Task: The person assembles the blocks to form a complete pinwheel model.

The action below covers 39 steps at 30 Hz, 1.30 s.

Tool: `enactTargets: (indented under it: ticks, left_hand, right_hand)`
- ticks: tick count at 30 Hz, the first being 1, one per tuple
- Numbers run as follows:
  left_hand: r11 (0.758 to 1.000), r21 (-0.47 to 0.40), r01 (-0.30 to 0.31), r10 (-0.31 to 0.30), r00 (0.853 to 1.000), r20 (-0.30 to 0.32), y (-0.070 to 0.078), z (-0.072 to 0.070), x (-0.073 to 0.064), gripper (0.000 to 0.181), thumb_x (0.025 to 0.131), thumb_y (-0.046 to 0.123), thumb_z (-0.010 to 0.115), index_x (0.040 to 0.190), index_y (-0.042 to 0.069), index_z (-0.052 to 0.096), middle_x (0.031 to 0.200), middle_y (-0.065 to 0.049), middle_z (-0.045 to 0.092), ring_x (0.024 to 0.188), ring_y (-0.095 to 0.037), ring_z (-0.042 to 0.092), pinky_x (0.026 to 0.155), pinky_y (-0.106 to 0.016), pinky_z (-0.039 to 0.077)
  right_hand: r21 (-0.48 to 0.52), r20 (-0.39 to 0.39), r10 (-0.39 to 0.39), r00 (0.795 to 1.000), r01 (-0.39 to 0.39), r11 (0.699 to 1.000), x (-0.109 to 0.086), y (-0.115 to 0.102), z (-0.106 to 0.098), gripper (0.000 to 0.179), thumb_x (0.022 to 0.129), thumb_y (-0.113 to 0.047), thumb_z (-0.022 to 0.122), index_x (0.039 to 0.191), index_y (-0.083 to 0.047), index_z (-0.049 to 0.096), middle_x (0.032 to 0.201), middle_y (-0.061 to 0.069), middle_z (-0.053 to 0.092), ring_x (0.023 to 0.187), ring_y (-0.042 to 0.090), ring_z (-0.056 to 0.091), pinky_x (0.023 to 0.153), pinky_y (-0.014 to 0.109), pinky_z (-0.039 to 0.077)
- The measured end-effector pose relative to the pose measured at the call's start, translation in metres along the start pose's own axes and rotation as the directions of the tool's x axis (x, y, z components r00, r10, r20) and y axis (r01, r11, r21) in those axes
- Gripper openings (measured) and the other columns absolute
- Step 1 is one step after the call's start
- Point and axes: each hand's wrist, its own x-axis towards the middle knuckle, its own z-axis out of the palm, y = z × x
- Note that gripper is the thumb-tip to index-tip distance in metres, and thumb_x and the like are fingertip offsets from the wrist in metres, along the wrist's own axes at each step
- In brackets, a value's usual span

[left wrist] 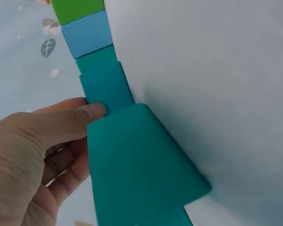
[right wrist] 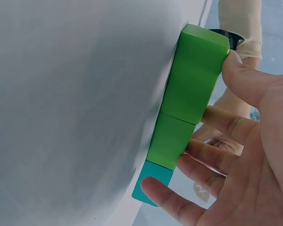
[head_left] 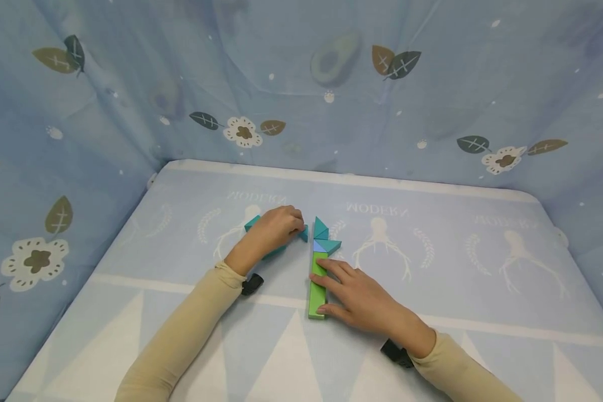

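In the head view my left hand (head_left: 276,228) pinches a small teal block (head_left: 304,233) just left of an upright row of blocks. The left wrist view shows the thumb on a teal block (left wrist: 108,92), with a larger teal block (left wrist: 141,165) nearer the camera. My right hand (head_left: 359,293) rests its spread fingers along two green blocks (head_left: 319,285) laid end to end, thumb by the near end. Beyond the green ones lie a blue triangle (head_left: 319,245), a teal triangle (head_left: 333,246) pointing right and teal pieces (head_left: 320,229) at the far tip.
More teal blocks (head_left: 253,222) lie left of the row, partly hidden beneath the left hand and wrist. A patterned cloth covers the table (head_left: 432,223). Behind it hangs a blue printed curtain (head_left: 301,100). Each wrist carries a black strap (head_left: 253,285).
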Motion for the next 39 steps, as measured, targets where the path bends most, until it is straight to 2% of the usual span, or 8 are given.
enactTargets:
  ticks: [3, 6, 8, 11, 14, 18, 27, 39]
  left_hand:
    - [0.999, -0.012, 0.032, -0.032, 0.999, 0.031, 0.002, -0.007, -0.001, 0.011, 0.087, 0.002, 0.072, 0.092, 0.008, 0.079, 0.093, -0.004, 0.071, 0.089, -0.019, 0.066, 0.079, -0.028, 0.056]
    - [0.997, -0.002, 0.081, -0.080, 0.994, 0.079, 0.007, -0.020, -0.003, 0.013, 0.087, 0.001, 0.071, 0.095, 0.008, 0.079, 0.094, -0.005, 0.070, 0.088, -0.019, 0.067, 0.078, -0.028, 0.057]
    - [0.994, 0.030, 0.106, -0.108, 0.988, 0.112, 0.012, -0.029, -0.004, 0.013, 0.087, 0.003, 0.072, 0.096, 0.008, 0.079, 0.094, -0.004, 0.070, 0.086, -0.020, 0.067, 0.076, -0.029, 0.057]
    - [0.989, 0.104, 0.109, -0.125, 0.978, 0.165, 0.023, -0.034, -0.005, 0.013, 0.089, 0.006, 0.070, 0.097, 0.010, 0.079, 0.094, -0.005, 0.068, 0.081, -0.020, 0.067, 0.073, -0.031, 0.057]
    - [0.979, 0.183, 0.092, -0.129, 0.971, 0.203, 0.031, -0.033, -0.004, 0.014, 0.094, 0.008, 0.065, 0.099, 0.009, 0.078, 0.096, -0.006, 0.066, 0.078, -0.020, 0.065, 0.070, -0.033, 0.057]
    - [0.968, 0.235, 0.085, -0.141, 0.962, 0.232, 0.035, -0.031, -0.004, 0.016, 0.096, 0.010, 0.061, 0.103, 0.009, 0.076, 0.098, -0.006, 0.064, 0.076, -0.018, 0.063, 0.066, -0.031, 0.057]
    - [0.976, 0.204, 0.071, -0.129, 0.949, 0.289, 0.033, -0.029, -0.003, 0.023, 0.094, 0.012, 0.065, 0.115, 0.012, 0.074, 0.111, -0.007, 0.064, 0.088, -0.019, 0.065, 0.071, -0.032, 0.057]
    - [0.986, 0.162, 0.049, -0.095, 0.953, 0.289, 0.035, -0.026, 0.000, 0.022, 0.092, 0.013, 0.068, 0.113, 0.012, 0.075, 0.107, -0.007, 0.066, 0.084, -0.021, 0.066, 0.071, -0.033, 0.057]
  right_hand:
    - [-0.004, -0.004, -0.006, 1.000, 0.006, 1.000, 0.000, 0.001, 0.000, 0.059, 0.092, -0.048, 0.062, 0.142, -0.018, 0.052, 0.154, 0.009, 0.037, 0.139, 0.027, 0.040, 0.094, 0.047, 0.051]
    - [-0.007, -0.009, -0.013, 1.000, 0.013, 1.000, 0.001, 0.001, 0.001, 0.059, 0.093, -0.049, 0.062, 0.142, -0.018, 0.053, 0.154, 0.008, 0.037, 0.139, 0.027, 0.040, 0.095, 0.047, 0.051]
    - [-0.006, -0.006, -0.014, 1.000, 0.014, 1.000, 0.002, 0.001, 0.000, 0.059, 0.093, -0.049, 0.061, 0.142, -0.018, 0.052, 0.155, 0.008, 0.037, 0.140, 0.027, 0.040, 0.095, 0.047, 0.051]
    - [0.003, 0.002, -0.007, 1.000, 0.007, 1.000, 0.002, 0.000, -0.002, 0.059, 0.093, -0.049, 0.061, 0.142, -0.018, 0.052, 0.155, 0.008, 0.036, 0.140, 0.027, 0.039, 0.096, 0.049, 0.050]
    - [0.009, 0.010, 0.000, 1.000, 0.000, 1.000, 0.002, 0.000, -0.003, 0.059, 0.093, -0.049, 0.061, 0.142, -0.018, 0.052, 0.156, 0.007, 0.035, 0.141, 0.027, 0.038, 0.096, 0.052, 0.050]
    - [0.013, 0.015, 0.006, 1.000, -0.006, 1.000, 0.002, 0.000, -0.003, 0.059, 0.093, -0.049, 0.060, 0.143, -0.019, 0.052, 0.156, 0.007, 0.035, 0.141, 0.026, 0.037, 0.095, 0.054, 0.050]
    - [0.011, 0.015, 0.004, 1.000, -0.004, 1.000, 0.001, 0.001, -0.002, 0.059, 0.093, -0.049, 0.060, 0.143, -0.019, 0.052, 0.156, 0.007, 0.035, 0.141, 0.026, 0.037, 0.096, 0.052, 0.050]
    - [0.011, 0.013, 0.005, 1.000, -0.005, 1.000, -0.001, 0.001, 0.000, 0.059, 0.093, -0.049, 0.060, 0.143, -0.019, 0.051, 0.156, 0.008, 0.035, 0.141, 0.026, 0.037, 0.095, 0.050, 0.051]
